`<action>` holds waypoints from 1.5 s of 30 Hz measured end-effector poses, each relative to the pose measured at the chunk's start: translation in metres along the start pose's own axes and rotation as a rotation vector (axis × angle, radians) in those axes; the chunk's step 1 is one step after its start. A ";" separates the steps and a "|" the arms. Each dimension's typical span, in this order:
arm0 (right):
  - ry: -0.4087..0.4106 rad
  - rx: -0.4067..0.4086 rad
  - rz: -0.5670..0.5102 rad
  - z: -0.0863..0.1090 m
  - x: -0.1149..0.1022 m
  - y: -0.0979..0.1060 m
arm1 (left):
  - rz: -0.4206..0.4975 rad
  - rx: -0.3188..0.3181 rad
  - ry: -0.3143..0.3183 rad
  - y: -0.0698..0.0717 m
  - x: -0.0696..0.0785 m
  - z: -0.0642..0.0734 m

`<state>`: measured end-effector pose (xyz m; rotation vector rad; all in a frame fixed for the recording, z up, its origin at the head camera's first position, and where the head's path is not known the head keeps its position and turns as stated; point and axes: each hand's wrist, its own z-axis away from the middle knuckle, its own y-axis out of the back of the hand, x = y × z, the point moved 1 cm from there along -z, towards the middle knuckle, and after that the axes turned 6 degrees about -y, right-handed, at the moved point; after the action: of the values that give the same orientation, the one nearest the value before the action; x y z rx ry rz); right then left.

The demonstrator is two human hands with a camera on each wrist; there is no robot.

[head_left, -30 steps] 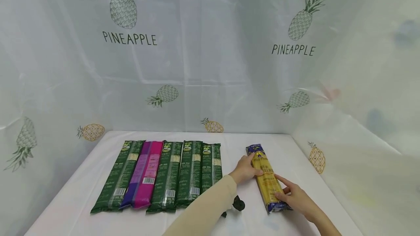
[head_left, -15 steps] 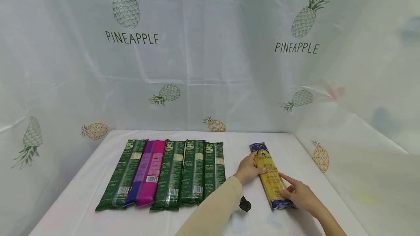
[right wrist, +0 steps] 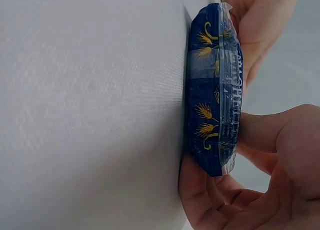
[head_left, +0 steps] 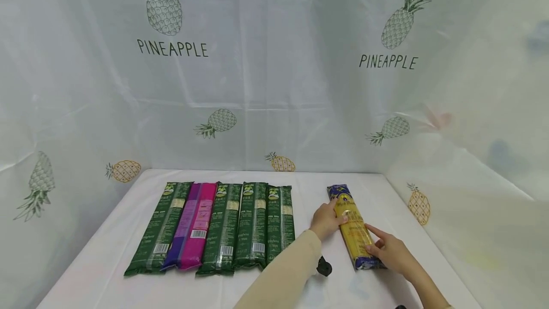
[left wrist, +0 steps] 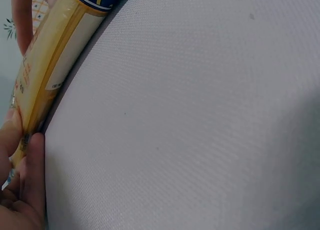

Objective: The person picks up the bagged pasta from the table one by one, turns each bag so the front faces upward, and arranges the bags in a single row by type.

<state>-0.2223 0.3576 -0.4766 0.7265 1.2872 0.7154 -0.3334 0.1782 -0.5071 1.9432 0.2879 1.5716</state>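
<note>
- Left hand [head_left: 327,221] and right hand [head_left: 392,252] grip the yellow pasta packet [head_left: 354,231] along opposite edges.
- Press lightly and evenly, so nothing inside snaps.

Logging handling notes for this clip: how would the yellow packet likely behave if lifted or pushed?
The yellow packet may be slippery, since its plastic wrap shines. It is probably fairly stiff, lying straight between the left hand and right hand. Its flattened end suggests sliding rather than rolling.
</note>
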 end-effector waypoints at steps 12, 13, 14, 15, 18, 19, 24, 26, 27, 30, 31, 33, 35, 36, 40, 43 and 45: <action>-0.017 0.003 0.032 -0.003 0.004 -0.002 | -0.017 -0.015 -0.011 0.003 0.002 -0.001; -0.012 0.003 0.039 -0.002 0.004 -0.002 | -0.031 -0.030 -0.013 0.005 0.003 0.000; -0.006 0.005 0.046 -0.001 0.005 -0.002 | -0.029 -0.045 -0.018 0.007 0.004 0.000; 0.001 0.010 0.055 -0.001 0.005 -0.002 | -0.026 -0.060 -0.017 0.009 0.005 0.001; 0.018 0.040 0.079 0.003 0.003 0.000 | -0.005 -0.113 -0.015 0.015 0.009 0.001; 0.029 0.053 0.085 0.005 0.002 0.001 | 0.010 -0.132 -0.008 0.017 0.010 0.001; 0.077 0.119 0.078 0.014 -0.008 0.007 | 0.185 -0.237 0.008 0.034 0.014 0.006; 0.105 0.146 0.068 0.020 -0.015 0.008 | 0.341 -0.334 0.037 0.047 0.012 0.007; 0.119 0.158 0.062 0.023 -0.019 0.008 | 0.414 -0.393 0.059 0.055 0.010 0.008; 0.154 0.170 0.032 0.033 -0.032 0.006 | 0.531 -0.565 0.094 0.078 0.002 0.010; 0.162 0.168 0.018 0.035 -0.036 0.005 | 0.531 -0.599 0.081 0.087 0.000 0.012; 0.168 0.146 -0.024 0.039 -0.043 0.004 | 0.494 -0.624 0.039 0.108 -0.002 0.017; 0.176 0.115 -0.074 0.041 -0.050 0.000 | 0.451 -0.609 -0.018 0.135 -0.007 0.024; 0.180 0.099 -0.101 0.042 -0.054 -0.002 | 0.438 -0.594 -0.040 0.149 -0.010 0.027; 0.187 0.056 -0.195 0.046 -0.068 -0.013 | 0.384 -0.520 -0.107 0.206 -0.028 0.039; 0.156 0.036 -0.238 0.049 -0.084 -0.023 | 0.315 -0.457 -0.133 0.246 -0.040 0.048; 0.136 0.028 -0.257 0.051 -0.097 -0.030 | 0.252 -0.408 -0.139 0.271 -0.047 0.054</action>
<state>-0.1839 0.2585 -0.4382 0.5294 1.4856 0.5451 -0.3513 -0.0776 -0.3929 1.7987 -0.3243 1.4960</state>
